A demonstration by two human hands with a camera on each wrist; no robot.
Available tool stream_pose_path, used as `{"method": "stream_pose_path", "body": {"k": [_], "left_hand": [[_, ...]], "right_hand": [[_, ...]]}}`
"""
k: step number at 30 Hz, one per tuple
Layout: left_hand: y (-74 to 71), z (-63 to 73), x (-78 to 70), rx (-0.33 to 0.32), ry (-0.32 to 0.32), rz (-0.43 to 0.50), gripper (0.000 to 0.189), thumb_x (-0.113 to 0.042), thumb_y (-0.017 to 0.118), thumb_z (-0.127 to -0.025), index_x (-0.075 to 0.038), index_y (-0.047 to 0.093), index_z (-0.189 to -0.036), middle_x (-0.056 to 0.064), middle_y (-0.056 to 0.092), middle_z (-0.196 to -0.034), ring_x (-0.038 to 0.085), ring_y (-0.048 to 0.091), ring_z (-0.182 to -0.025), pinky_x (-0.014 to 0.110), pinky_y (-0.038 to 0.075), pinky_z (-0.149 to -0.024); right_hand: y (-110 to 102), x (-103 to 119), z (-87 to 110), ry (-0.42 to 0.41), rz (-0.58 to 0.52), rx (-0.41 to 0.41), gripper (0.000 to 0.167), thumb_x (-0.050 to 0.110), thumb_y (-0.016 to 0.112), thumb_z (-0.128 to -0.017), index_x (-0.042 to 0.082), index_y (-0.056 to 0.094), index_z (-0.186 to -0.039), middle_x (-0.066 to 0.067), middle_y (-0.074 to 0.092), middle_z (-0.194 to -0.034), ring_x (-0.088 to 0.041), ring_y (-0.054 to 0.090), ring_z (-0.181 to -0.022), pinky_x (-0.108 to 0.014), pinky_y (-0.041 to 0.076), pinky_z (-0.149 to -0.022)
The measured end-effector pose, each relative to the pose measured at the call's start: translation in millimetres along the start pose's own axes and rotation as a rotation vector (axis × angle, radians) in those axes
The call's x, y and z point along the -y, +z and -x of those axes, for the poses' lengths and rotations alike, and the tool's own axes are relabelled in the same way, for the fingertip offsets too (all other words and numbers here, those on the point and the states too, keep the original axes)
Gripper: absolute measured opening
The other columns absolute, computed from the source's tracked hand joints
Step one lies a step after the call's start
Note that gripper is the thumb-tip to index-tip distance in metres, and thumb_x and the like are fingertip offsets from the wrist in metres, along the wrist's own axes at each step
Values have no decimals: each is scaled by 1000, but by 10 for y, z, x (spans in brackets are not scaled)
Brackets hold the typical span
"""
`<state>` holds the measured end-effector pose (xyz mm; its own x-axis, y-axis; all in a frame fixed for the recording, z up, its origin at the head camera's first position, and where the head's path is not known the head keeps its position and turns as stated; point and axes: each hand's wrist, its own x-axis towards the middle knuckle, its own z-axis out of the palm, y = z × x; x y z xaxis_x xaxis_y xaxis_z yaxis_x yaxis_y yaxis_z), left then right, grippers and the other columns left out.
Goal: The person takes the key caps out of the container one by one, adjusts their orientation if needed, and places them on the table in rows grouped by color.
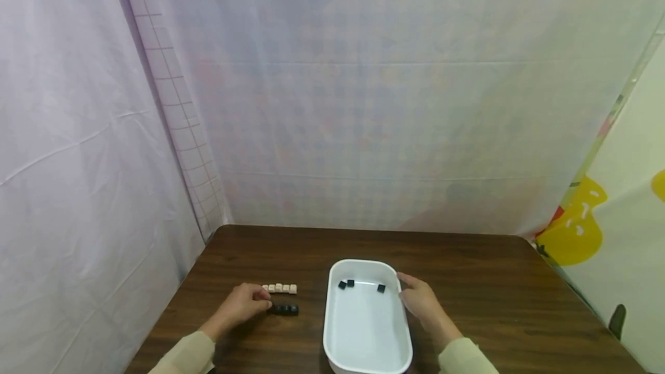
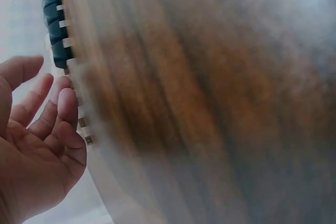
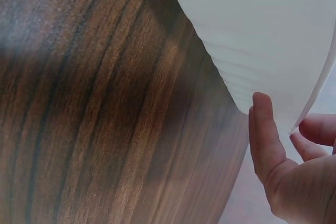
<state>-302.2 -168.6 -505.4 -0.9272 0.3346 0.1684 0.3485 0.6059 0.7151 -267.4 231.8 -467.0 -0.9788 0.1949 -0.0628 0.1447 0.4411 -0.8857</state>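
Note:
A row of small black keycaps [image 1: 287, 309] lies on the table, with a row of cream keycaps [image 1: 279, 288] just behind it. My left hand [image 1: 242, 303] is at the left end of the black row, its fingertips right by the nearest cap. In the left wrist view, the thumb and fingers stand apart beside the black caps [image 2: 59, 30], with nothing visible between them. On the right, my right hand [image 1: 419, 303] holds the far right rim of a white plastic bin [image 1: 368, 328], fingers against its outer wall [image 3: 262, 40]. Inside the bin lie three black keycaps [image 1: 350, 283].
The dark wood-grain table [image 1: 483, 281] reaches back to a pale hanging cloth [image 1: 363, 131]. Another white curtain [image 1: 78, 160] hangs along the left side, and a white sheet with yellow shapes [image 1: 571, 229] is on the right.

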Motion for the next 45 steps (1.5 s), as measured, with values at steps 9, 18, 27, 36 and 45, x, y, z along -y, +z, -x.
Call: {"method": "stream_pose_path", "body": {"k": [9, 18, 27, 36, 45], "left_hand": [[-72, -66, -143, -51, 2, -44, 8, -5, 70, -82, -3, 71, -90, 1, 66, -80, 14, 56, -70, 32, 48, -64], [16, -325, -596, -1, 63, -31, 12, -9, 70, -87, -2, 71, -96, 3, 70, -88, 17, 62, -80, 37, 51, -71], [204, -754, -1206, 62, 103, -2, 16, -19, 69, -92, -9, 73, -103, 1, 69, -97, 17, 63, -87, 37, 52, -75], [561, -1200, -1879, 82, 83, 53, 18, -20, 71, -92, -10, 73, -107, 2, 69, -106, 19, 64, -96, 36, 53, -81], [1066, -1392, -2055, 126, 75, -16, 18, -16, 76, -87, -7, 75, -103, -1, 71, -96, 16, 64, -90, 30, 52, -78]], "right_hand": [[16, 2, 18, 0, -4, -4, 58, -7, 49, -80, -8, 50, -138, -35, 53, -131, -31, 62, -90, -40, 55, -71], [22, 15, 33, 35, -47, 9, 55, -5, 49, -85, -7, 48, -140, -36, 50, -132, -31, 64, -88, -43, 57, -71], [18, 4, 33, 26, -63, 8, 57, -6, 49, -83, -8, 48, -140, -34, 54, -126, -28, 65, -83, -42, 57, -67], [22, 17, 58, 31, -65, 4, 60, -6, 51, -80, -8, 48, -140, -33, 57, -121, -27, 65, -79, -41, 57, -63], [16, -23, 41, -7, -47, -6, 59, -5, 54, -79, -9, 50, -138, -29, 62, -112, -25, 64, -77, -36, 54, -63]]}}
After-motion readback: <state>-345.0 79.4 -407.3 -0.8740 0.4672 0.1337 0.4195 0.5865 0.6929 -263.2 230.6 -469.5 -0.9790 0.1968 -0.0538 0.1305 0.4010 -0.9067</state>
